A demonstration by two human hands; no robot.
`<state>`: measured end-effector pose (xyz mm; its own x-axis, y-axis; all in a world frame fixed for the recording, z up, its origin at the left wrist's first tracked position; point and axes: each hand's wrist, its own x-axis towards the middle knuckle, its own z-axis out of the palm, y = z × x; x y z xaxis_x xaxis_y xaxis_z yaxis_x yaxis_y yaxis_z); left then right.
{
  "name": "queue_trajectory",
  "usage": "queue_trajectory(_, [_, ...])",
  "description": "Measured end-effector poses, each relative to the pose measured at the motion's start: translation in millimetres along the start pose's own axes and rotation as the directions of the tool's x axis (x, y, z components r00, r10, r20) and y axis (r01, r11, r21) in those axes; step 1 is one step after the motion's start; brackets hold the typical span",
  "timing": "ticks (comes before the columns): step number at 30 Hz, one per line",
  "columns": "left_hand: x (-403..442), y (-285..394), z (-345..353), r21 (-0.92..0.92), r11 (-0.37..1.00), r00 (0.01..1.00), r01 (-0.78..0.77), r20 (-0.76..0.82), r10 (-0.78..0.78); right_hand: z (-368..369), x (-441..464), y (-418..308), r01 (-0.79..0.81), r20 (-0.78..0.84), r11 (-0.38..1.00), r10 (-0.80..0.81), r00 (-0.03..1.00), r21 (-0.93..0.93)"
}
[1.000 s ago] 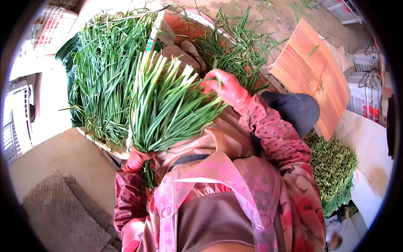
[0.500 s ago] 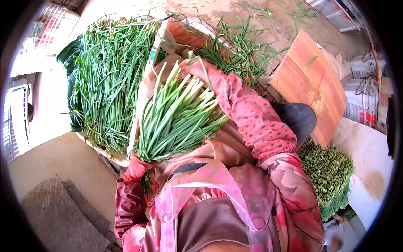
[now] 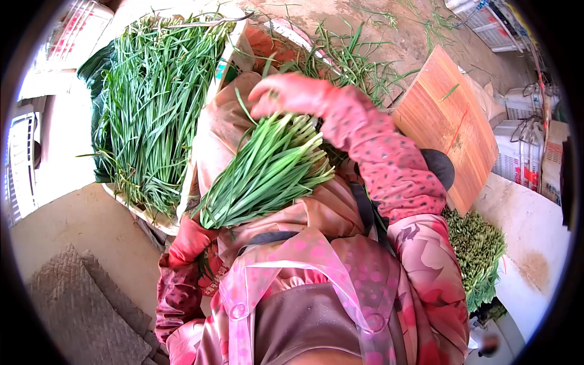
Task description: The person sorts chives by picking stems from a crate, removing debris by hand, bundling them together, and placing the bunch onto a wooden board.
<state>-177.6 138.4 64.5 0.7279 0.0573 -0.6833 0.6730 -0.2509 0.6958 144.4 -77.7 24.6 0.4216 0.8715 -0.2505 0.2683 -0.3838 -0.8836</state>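
L hand w/ greens — crate alongside, board off R

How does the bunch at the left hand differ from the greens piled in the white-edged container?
Size: the bunch is much smaller than the container pile.
Support: the bunch lies across the lap with the left hand at its near end; the pile sits in the container.
Look: the bunch shows pale stem ends fanned out; the pile shows mostly darker blades.
Shared: long, thin green leaves.

Sleeves pinkish-red w/ dark spots, apron straps see-through pink w/ dots, board orange-brown, leafy bunch green.
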Motion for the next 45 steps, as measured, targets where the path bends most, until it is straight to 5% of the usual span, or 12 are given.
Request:
queue_trajectory(7, [-9.5,27.2,-2.1,0.147,0.987,0.997,-0.069,0.030,0.065,-14.9,-10.8,69.5,-0.245,-0.246,0.911,0.166,0.955,-0.333])
queue_trajectory(13, [1.4,58.6,-13.1,0.398,0.915,0.997,-0.064,0.070,0.039,31.9,-33.3,-18.4,0.525,0.074,0.772,-0.537,0.840,-0.358])
queue_trajectory(18, [5.1,77.8,-20.2,0.387,0.922,0.997,0.030,0.058,-0.056,42.0,-61.0,36.2,0.220,-0.145,0.969,-0.203,0.968,0.110])
queue_trajectory(23, [27.4,118.4,-14.7,0.534,0.822,0.973,-0.199,0.207,0.102,44.1,-103.4,74.1,0.231,-0.437,0.973,-0.202,0.877,0.014])
queue_trajectory(28, [48.2,168.0,-22.1,0.599,0.783,0.966,-0.169,0.259,0.010,32.3,-133.1,149.3,-0.412,-0.660,0.906,0.254,0.707,-0.093])
queue_trajectory(32, [36.1,237.5,-22.9,0.786,0.618,1.000,0.014,0.005,-0.029,61.8,-141.9,281.4,-0.579,-0.219,0.528,0.826,0.519,0.621])
queue_trajectory(34, [42.1,248.1,-40.8,0.834,0.552,0.996,0.026,-0.068,0.056,55.6,-145.9,208.1,-0.711,-0.224,0.445,0.740,0.634,-0.544])
queue_trajectory(37, [39.7,261.3,-46.8,0.911,0.354,0.866,-0.210,0.005,0.500,65.0,-134.5,151.1,-0.606,-0.437,0.685,0.438,0.786,-0.404])
queue_trajectory(40, [23.6,262.9,-14.0,0.965,0.260,0.825,-0.043,-0.112,0.555,78.9,-101.1,99.4,-0.195,-0.541,0.954,0.041,0.840,-0.230])
queue_trajectory(41, [17.6,252.6,-6.8,0.979,0.198,0.766,0.051,-0.166,0.622,84.4,-93.7,81.9,-0.047,-0.349,0.962,0.143,0.926,0.269])
queue_trajectory(42, [18.2,224.0,-12.3,0.985,0.156,0.683,-0.073,-0.065,0.727,89.9,-86.3,64.3,-0.069,-0.138,0.695,0.237,0.962,0.715])
queue_trajectory(45, [1.5,155.4,17.5,0.999,-0.048,0.659,0.001,0.035,0.751,115.5,-51.5,72.9,0.027,-0.017,-0.029,0.318,0.948,0.999])
